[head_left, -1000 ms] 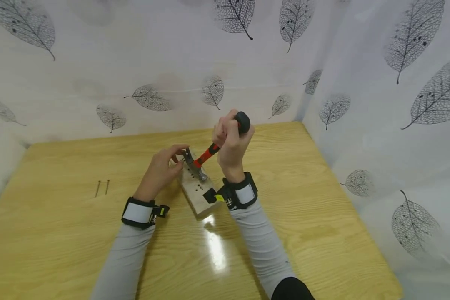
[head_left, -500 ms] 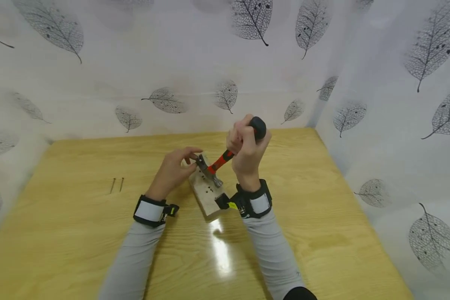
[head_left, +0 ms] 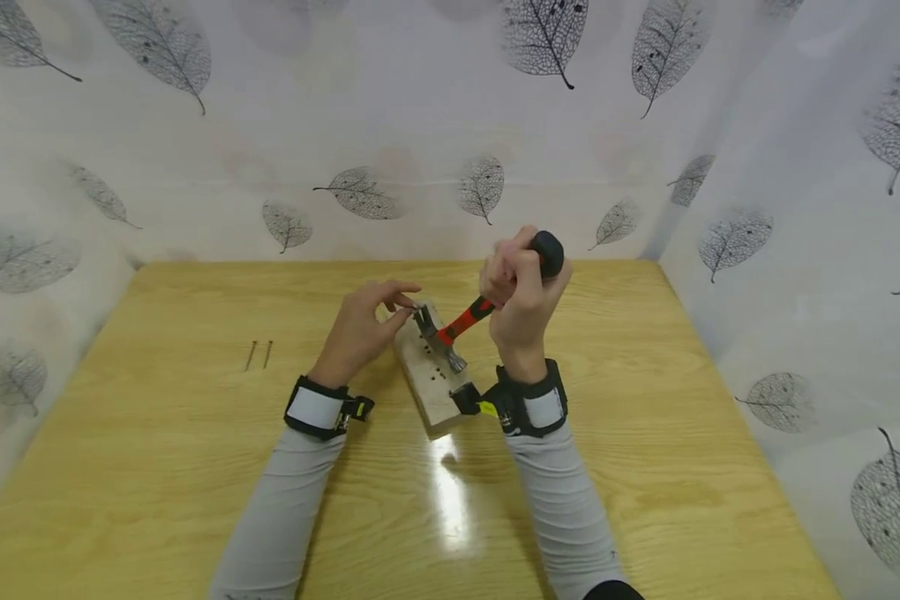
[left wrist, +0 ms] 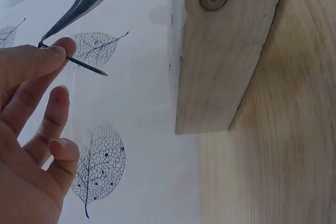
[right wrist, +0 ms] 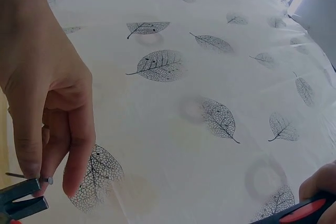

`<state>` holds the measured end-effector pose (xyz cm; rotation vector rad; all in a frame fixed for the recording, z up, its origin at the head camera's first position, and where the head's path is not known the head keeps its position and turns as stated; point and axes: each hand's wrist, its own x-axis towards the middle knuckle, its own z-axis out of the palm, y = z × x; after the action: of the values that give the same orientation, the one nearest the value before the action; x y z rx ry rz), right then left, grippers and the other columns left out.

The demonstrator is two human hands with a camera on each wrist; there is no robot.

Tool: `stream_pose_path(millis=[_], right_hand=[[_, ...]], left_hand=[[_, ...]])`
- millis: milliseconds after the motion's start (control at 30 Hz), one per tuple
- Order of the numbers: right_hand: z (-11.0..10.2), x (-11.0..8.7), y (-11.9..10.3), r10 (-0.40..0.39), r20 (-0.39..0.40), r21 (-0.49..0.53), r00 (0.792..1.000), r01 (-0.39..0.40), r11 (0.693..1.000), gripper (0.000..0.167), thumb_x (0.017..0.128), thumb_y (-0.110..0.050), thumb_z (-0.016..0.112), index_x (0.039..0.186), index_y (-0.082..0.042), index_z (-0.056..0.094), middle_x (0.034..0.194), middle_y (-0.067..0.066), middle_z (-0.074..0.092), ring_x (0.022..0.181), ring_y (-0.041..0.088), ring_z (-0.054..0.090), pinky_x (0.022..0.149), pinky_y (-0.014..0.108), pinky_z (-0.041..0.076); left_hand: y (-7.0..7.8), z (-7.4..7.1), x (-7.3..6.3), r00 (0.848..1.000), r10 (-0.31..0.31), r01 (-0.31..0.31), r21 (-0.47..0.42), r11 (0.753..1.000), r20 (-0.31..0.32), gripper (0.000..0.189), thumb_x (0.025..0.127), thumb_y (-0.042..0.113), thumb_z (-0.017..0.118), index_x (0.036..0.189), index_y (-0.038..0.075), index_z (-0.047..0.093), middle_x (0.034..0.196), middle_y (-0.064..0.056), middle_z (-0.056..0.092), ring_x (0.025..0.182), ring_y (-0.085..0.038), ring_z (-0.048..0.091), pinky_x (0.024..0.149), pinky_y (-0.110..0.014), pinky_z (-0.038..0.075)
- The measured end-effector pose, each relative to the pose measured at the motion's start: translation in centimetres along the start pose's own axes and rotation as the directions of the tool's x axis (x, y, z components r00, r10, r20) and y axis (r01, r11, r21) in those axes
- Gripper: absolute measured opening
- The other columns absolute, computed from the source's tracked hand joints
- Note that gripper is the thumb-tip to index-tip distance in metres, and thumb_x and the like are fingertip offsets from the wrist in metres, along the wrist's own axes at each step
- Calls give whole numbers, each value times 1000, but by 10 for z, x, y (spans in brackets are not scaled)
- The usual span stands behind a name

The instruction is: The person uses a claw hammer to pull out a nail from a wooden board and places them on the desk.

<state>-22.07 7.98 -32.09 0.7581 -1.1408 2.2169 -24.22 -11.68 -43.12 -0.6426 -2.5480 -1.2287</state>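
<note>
My left hand pinches a nail between thumb and fingertip, its other fingers loosely bent. Beside that pinch is the claw of a hammer, close to the nail's head end in the left wrist view. With curled fingers my right hand grips the hammer's black and red handle, which slants up to the right. The hammer head lies over a pale wooden block that has several dark holes or marks on its top. In the right wrist view the forked claw appears just below the pinched nail.
Two loose nails, a left one and a right one, lie on the wooden table left of the block. A white curtain with leaf prints hangs behind and at both sides.
The head view has swung left, so everything appears further right. Against the block, the hands and hammer keep nearly the same place, with the left hand's fingertips still at the claw.
</note>
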Motion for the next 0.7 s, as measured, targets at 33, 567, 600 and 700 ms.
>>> stream_pose_path(millis=[33, 567, 600, 700], right_hand=[[0, 0, -1, 0, -2, 0, 1000, 0, 1000, 26, 89, 0, 40, 64, -7, 39, 47, -2, 25, 34, 8, 18, 33, 23, 15], [-5, 2, -8, 12, -34, -21, 999, -13, 1000, 28, 90, 1, 41, 64, -8, 36, 47, -2, 25, 34, 7, 16, 33, 23, 14], [-4, 2, -8, 14, -36, -20, 999, -14, 1000, 28, 90, 1, 41, 64, -9, 36, 46, -2, 25, 34, 7, 16, 33, 23, 14], [-3, 2, -7, 24, -44, -14, 999, -25, 1000, 27, 89, 1, 42, 65, -10, 38, 47, -2, 26, 34, 7, 17, 33, 23, 14]], left_hand=[[-1, -1, 0, 1000, -4, 4, -3, 1000, -16, 27, 94, 8, 72, 121, 12, 73, 99, -4, 75, 91, -22, 62, 76, -41, 47], [-34, -58, -22, 935, -356, 355, 112, 928, -12, 18, 100, 25, 66, 110, 11, 72, 107, -10, 71, 102, -29, 63, 86, -48, 50], [-37, -62, -24, 926, -378, 374, 136, 917, -1, 18, 100, 24, 66, 110, 10, 71, 106, -11, 71, 101, -30, 64, 86, -49, 50], [-44, -74, -30, 895, -446, 431, 219, 876, 25, 17, 99, 21, 66, 110, 9, 70, 106, -13, 72, 99, -32, 65, 82, -49, 51]])
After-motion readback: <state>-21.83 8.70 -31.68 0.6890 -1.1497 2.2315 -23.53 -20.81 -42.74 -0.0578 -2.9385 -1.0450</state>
